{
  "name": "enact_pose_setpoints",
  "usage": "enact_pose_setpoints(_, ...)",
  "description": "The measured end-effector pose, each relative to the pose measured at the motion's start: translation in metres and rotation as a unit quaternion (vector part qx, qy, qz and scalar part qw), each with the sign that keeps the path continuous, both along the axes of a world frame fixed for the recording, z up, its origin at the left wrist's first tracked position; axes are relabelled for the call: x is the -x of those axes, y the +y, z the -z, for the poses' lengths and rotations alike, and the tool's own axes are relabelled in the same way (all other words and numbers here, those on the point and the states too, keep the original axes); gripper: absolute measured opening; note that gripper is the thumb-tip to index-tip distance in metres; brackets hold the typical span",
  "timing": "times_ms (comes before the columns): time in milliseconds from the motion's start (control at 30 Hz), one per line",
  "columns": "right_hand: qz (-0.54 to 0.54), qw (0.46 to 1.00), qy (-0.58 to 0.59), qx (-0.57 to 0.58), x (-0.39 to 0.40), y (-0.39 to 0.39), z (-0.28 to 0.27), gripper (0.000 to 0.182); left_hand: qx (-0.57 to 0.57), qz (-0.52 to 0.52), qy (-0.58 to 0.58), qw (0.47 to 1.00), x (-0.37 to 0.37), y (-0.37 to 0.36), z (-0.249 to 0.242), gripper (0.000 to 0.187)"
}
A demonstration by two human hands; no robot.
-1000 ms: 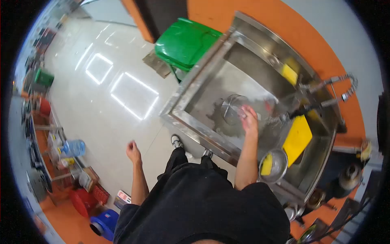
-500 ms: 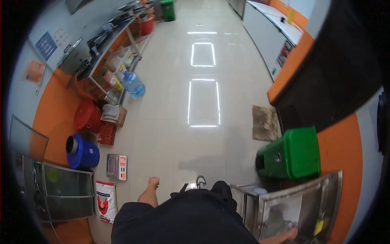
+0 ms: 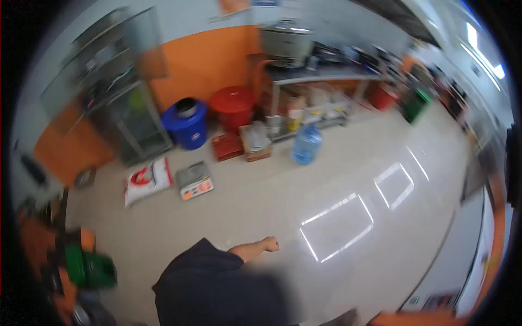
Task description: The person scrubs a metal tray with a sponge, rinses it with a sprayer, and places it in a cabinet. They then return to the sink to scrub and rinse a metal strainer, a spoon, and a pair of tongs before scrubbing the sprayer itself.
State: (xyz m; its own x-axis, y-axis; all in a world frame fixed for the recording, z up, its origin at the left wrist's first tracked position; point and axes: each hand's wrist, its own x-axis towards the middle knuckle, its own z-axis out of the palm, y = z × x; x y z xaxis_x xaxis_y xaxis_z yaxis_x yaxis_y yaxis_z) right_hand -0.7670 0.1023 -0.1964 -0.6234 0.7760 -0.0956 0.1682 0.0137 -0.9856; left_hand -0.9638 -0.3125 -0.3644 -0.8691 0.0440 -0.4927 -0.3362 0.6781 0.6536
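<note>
Nearest, a dark, soft fabric top fills the bottom edge, and from it one bare forearm reaches out over the floor (image 3: pixel 337 217), ending in a hand (image 3: pixel 269 244) whose fingers are curled into a loose fist, holding nothing; which of the person's hands it is cannot be told through the blur, and the other is out of view. The floor is pale, glossy tile that mirrors rectangular ceiling lights. Farther out, well apart from the hand, a flat grey platform scale (image 3: pixel 194 180) with an orange panel lies beside a slumped white sack (image 3: pixel 147 180) with red print. Behind them stand a red slatted crate (image 3: pixel 227 146), a rounded clear-blue water jug (image 3: pixel 306 144), a blue cylindrical barrel (image 3: pixel 186 123) and a red lidded tub (image 3: pixel 234 106). Against the orange wall a metal bench (image 3: pixel 321 73) carries a boxy steel appliance, and a glass-fronted cabinet (image 3: pixel 128 117) stands at the left.
</note>
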Motion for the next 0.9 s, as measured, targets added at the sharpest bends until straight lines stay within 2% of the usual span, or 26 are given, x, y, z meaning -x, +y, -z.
enact_pose_setpoints(67,-0.081,0.996,0.022,0.041,0.103,0.04,-0.018,0.015,0.025,-0.048,-0.022,0.998,0.037,-0.017,-0.01,0.026)
enact_pose_setpoints(167,-0.163,0.976,0.073,0.128,0.264,0.088,-0.042,0.013,0.039,-0.189,0.015,0.981,0.093,-0.045,-0.02,0.026)
enact_pose_setpoints(200,-0.202,0.956,0.107,0.185,0.325,0.097,-0.043,0.013,0.042,-0.233,0.018,0.971,0.109,-0.057,-0.028,0.027)
enact_pose_setpoints(267,-0.297,0.894,0.147,0.301,0.439,0.084,-0.034,0.011,0.106,-0.237,-0.036,0.965,0.132,-0.094,-0.026,0.027)
enact_pose_setpoints(300,-0.421,0.882,0.072,0.198,0.496,0.071,-0.051,0.013,0.153,-0.182,-0.042,0.97,0.137,-0.113,0.013,0.028)
enact_pose_setpoints(333,-0.535,0.841,0.021,0.073,0.552,0.059,-0.067,0.015,0.198,-0.126,-0.048,0.971,0.147,-0.134,0.051,0.03)
enact_pose_setpoints(367,-0.54,0.838,0.022,0.076,0.603,0.06,-0.066,0.015,0.154,-0.277,-0.102,0.943,0.157,-0.135,0.04,0.032)
enact_pose_setpoints(400,-0.488,0.87,0.074,0.007,0.654,0.061,-0.064,0.018,0.106,-0.422,-0.15,0.888,0.169,-0.129,0.021,0.034)
enact_pose_setpoints(433,-0.427,0.893,0.125,-0.061,0.702,0.063,-0.064,0.021,0.097,-0.48,-0.149,0.859,0.185,-0.122,0.01,0.036)
enact_pose_setpoints(467,-0.425,0.894,0.126,-0.059,0.748,0.067,-0.058,0.021,0.089,-0.531,-0.149,0.83,0.208,-0.117,0.004,0.037)
enact_pose_setpoints(500,-0.319,0.935,0.137,-0.076,0.784,0.08,-0.049,0.019,0.066,-0.536,-0.156,0.827,0.234,-0.113,0.0,0.036)
enact_pose_setpoints(533,-0.199,0.965,0.143,-0.097,0.81,0.097,-0.042,0.017,0.043,-0.531,-0.167,0.829,0.262,-0.106,0.0,0.034)
enact_pose_setpoints(567,-0.168,0.971,0.139,-0.099,0.835,0.107,-0.035,0.017,0.032,-0.541,-0.17,0.823,0.294,-0.102,0.017,0.031)
enact_pose_setpoints(600,-0.342,0.937,0.018,-0.074,0.848,0.117,-0.033,0.017,0.022,-0.54,-0.177,0.822,0.331,-0.098,0.035,0.029)
enact_pose_setpoints(633,-0.494,0.862,-0.109,-0.036,0.851,0.14,-0.029,0.016,0.025,-0.512,-0.196,0.836,0.373,-0.09,0.037,0.028)
enact_pose_setpoints(700,-0.386,0.91,-0.146,0.027,0.858,0.174,0.019,0.011,0.042,-0.433,-0.217,0.874,0.482,-0.074,0.039,0.027)
enact_pose_setpoints(767,-0.164,0.981,-0.107,-0.003,0.838,0.214,0.095,0.01,0.021,-0.372,-0.253,0.893,0.6,-0.05,0.033,0.026)
enact_pose_setpoints(800,-0.241,0.95,-0.198,0.017,0.825,0.223,0.098,0.01,0.032,-0.338,-0.254,0.906,0.66,-0.031,0.028,0.026)
enact_pose_setpoints(833,-0.323,0.903,-0.281,0.042,0.818,0.227,0.105,0.012,0.015,-0.302,-0.192,0.934,0.722,-0.011,0.023,0.025)
enact_pose_setpoints(867,-0.3,0.884,-0.324,0.152,0.804,0.227,0.139,0.019,-0.005,-0.269,-0.129,0.954,0.779,0.002,0.016,0.023)
enact_pose_setpoints(900,-0.279,0.9,-0.26,0.212,0.78,0.233,0.172,0.023,0.0,-0.248,-0.127,0.96,0.834,0.013,0.02,0.023)
